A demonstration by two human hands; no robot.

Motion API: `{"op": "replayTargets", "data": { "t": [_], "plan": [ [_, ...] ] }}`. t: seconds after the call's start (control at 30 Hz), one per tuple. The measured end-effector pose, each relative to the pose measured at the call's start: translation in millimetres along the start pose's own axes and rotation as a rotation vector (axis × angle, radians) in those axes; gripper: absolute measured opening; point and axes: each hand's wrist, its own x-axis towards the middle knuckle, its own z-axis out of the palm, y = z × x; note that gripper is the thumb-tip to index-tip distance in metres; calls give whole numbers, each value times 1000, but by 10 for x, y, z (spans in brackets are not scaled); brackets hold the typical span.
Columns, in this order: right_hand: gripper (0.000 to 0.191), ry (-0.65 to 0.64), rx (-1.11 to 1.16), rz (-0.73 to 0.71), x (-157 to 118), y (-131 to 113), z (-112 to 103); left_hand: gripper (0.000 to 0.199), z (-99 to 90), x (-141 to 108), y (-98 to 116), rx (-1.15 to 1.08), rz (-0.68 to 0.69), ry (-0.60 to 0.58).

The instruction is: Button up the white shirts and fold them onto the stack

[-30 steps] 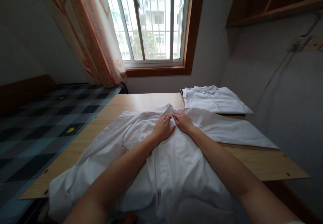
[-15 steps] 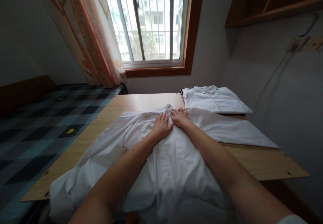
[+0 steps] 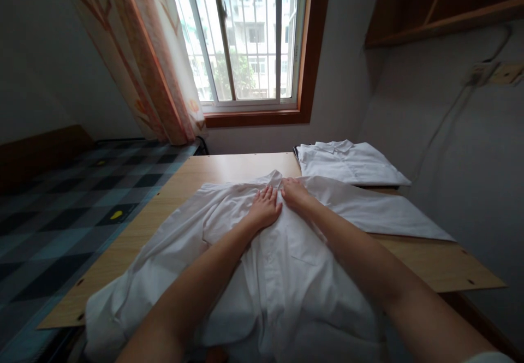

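The wooden counter (image 3: 237, 166) is bearing my white shirt (image 3: 292, 265), which is lying front up and reaching past the near edge. A folded shirt (image 3: 352, 163) is sitting at the far right. My left hand (image 3: 265, 207) is lying on the cloth, fingers slightly spread; my right hand (image 3: 295, 194) is curling beside it, whether pinching I cannot tell, both touching near the collar (image 3: 272, 178).

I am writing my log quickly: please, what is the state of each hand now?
Left hand: open, flat on the white shirt.
Right hand: partly curled by the collar; whether it grips cannot be told.
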Motion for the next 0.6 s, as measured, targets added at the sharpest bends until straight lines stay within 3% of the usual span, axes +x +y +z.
{"op": "replayTargets", "data": {
  "t": [0.17,0.27,0.47,0.6],
  "plan": [
    [46,20,42,-89,-124,-90,98,56,-23,-21,-19,69,-16,132],
    [42,53,50,-73,-183,-89,186,54,-181,-23,-180,200,-168,163],
    [45,48,65,-83,-194,-78,171,58,-797,-207,-885,282,-577,114],
    [46,53,73,-92,-195,-88,154,56,-1003,-490,-1379,235,-684,40]
  ]
}}
